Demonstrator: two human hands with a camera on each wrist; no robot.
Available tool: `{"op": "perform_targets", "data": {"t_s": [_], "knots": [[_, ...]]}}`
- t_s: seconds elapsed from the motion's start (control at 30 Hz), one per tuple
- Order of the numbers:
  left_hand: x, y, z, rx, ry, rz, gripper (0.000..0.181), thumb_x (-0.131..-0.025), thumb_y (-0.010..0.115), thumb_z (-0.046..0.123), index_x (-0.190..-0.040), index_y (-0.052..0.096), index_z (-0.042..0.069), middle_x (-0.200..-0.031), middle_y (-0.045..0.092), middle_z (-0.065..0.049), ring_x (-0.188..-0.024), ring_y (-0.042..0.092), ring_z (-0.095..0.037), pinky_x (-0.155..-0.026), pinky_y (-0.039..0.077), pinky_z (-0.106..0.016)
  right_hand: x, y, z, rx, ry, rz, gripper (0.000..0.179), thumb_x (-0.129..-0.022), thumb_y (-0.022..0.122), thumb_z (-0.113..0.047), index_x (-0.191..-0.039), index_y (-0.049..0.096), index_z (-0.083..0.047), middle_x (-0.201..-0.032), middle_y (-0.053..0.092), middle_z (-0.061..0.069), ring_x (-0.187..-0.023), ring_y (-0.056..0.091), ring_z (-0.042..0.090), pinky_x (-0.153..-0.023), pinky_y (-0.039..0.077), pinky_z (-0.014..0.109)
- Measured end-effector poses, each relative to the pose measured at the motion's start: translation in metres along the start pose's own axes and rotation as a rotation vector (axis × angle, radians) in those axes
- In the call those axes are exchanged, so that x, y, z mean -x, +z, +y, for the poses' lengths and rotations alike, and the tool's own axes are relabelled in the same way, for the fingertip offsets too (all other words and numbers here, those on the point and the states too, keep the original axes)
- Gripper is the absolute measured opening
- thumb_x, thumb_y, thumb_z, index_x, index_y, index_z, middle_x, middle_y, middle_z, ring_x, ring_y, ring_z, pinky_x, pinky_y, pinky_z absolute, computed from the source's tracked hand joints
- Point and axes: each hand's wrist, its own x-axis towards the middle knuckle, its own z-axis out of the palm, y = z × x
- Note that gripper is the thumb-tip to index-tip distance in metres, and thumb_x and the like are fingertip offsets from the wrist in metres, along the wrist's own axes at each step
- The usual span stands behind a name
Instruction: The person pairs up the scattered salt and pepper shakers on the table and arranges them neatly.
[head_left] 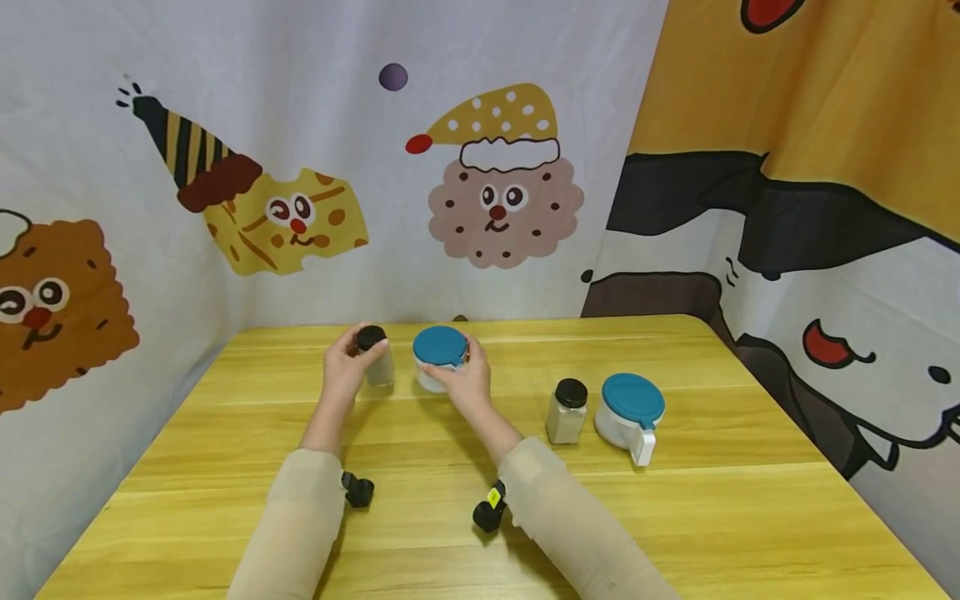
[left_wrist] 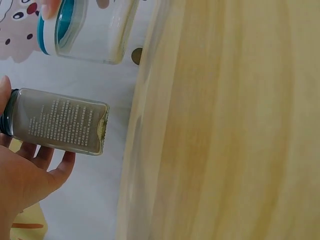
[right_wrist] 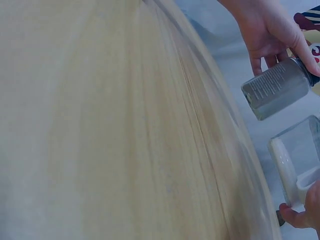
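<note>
Near the back of the table, my left hand (head_left: 343,371) grips a glass spice jar (head_left: 381,372) by its black lid. In the left wrist view the spice jar (left_wrist: 60,121) shows rows of small print, and curtain shows between its base and the table. Beside it, my right hand (head_left: 472,379) holds a clear seasoning pot (head_left: 439,343) with a blue lid and a white handle. That seasoning pot (right_wrist: 295,150) is also off the tabletop in the right wrist view, where fingers touch the handle. Both containers look upright and apart.
Right of my arms stand a second black-lidded spice jar (head_left: 566,412) and a second blue-lidded seasoning pot (head_left: 632,400), its handle facing the front. They are on the wooden table (head_left: 750,500). A cartoon-printed curtain (head_left: 337,50) hangs behind the table's back edge.
</note>
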Motion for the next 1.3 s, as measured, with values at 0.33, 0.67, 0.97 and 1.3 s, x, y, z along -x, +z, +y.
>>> {"op": "perform_targets", "data": {"t_s": [0.33, 0.67, 0.97, 1.3], "knots": [[-0.001, 0.002, -0.004, 0.008, 0.0, -0.008, 0.052, -0.087, 0.072, 0.012, -0.134, 0.053, 0.0, -0.128, 0.054, -0.02, -0.106, 0.05, -0.022, -0.088, 0.038, -0.026, 0.008, -0.004, -0.002, -0.003, -0.024, 0.034, 0.085, -0.068, 0.088, -0.024, -0.14, 0.045, -0.008, -0.136, 0.048, 0.011, -0.123, 0.046, 0.029, -0.098, 0.038, 0.048], [-0.001, 0.004, -0.021, 0.02, 0.048, 0.011, 0.051, -0.085, 0.076, 0.018, -0.131, 0.057, 0.006, -0.128, 0.056, -0.014, -0.113, 0.051, -0.024, -0.1, 0.036, -0.035, 0.016, -0.007, -0.004, -0.033, -0.031, 0.058, 0.083, -0.067, 0.089, -0.022, -0.137, 0.047, -0.009, -0.132, 0.051, 0.009, -0.121, 0.047, 0.028, -0.099, 0.038, 0.048], [0.008, 0.004, -0.018, 0.024, 0.047, -0.012, 0.052, -0.083, 0.077, 0.019, -0.13, 0.058, 0.006, -0.128, 0.057, -0.014, -0.114, 0.052, -0.026, -0.102, 0.034, -0.038, 0.024, -0.008, -0.01, -0.051, -0.039, 0.078, 0.082, -0.067, 0.089, -0.019, -0.136, 0.047, -0.009, -0.132, 0.051, 0.009, -0.12, 0.047, 0.027, -0.099, 0.037, 0.047], [0.018, 0.004, -0.012, 0.015, 0.037, -0.037, 0.054, -0.084, 0.076, 0.021, -0.132, 0.056, 0.006, -0.129, 0.056, -0.014, -0.115, 0.05, -0.026, -0.101, 0.035, -0.039, 0.035, -0.01, -0.018, -0.05, -0.033, 0.113, 0.081, -0.066, 0.09, -0.02, -0.135, 0.048, -0.009, -0.128, 0.052, 0.009, -0.117, 0.048, 0.027, -0.096, 0.039, 0.049]]}}
